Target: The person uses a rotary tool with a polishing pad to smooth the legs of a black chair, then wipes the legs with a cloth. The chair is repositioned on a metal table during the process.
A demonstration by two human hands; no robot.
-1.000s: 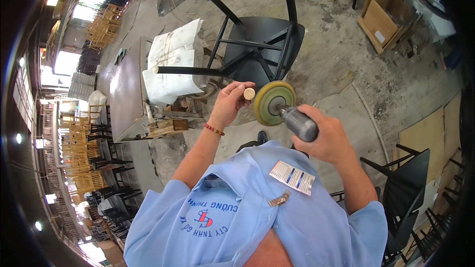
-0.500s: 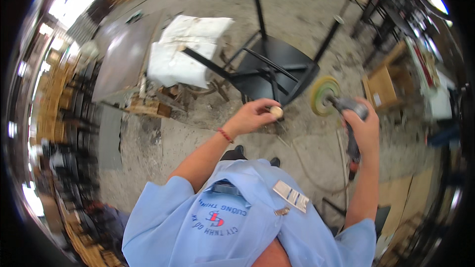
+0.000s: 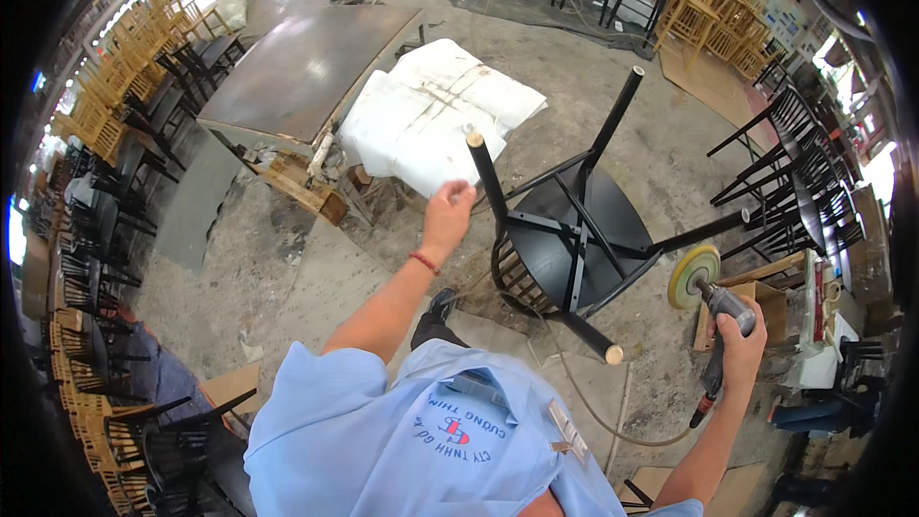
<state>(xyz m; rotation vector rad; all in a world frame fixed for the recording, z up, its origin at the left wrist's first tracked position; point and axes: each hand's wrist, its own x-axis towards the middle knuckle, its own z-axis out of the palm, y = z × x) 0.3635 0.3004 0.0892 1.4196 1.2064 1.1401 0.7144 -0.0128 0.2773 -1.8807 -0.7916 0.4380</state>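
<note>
Head view looks down over my blue work shirt [image 3: 431,431] to a dusty concrete floor [image 3: 287,268]. My left hand [image 3: 448,213] is raised in front of me, a red band at the wrist, fingers curled loosely rather than spread; it sits just beside the upper end of a black chair leg [image 3: 486,177], and I cannot tell whether the fingers actually touch the leg or only hover next to it. That leg belongs to a black wooden chair [image 3: 570,244] lying upside down on the floor, its round seat underneath and its legs pointing up and outward, each with a bare, pale wooden tip. One leg reaches toward me and ends near my shirt.

My right hand [image 3: 739,337] is out to my right side, well apart from the chair seat, with the fingers wrapped tight around the grey body of a handheld sander [image 3: 720,311]. Its round yellow-green disc [image 3: 693,277] points up and to the left, just beside the tip of the chair leg that points right, though I cannot tell whether they meet. A hose trails down from the tool's lower end.

Beyond the chair lie white padded sheets [image 3: 431,115] and a brown tabletop [image 3: 306,67] resting on scrap wood. Stacks of light wooden chairs [image 3: 105,96] stand along my left, and black chairs [image 3: 804,163] crowd the right.
</note>
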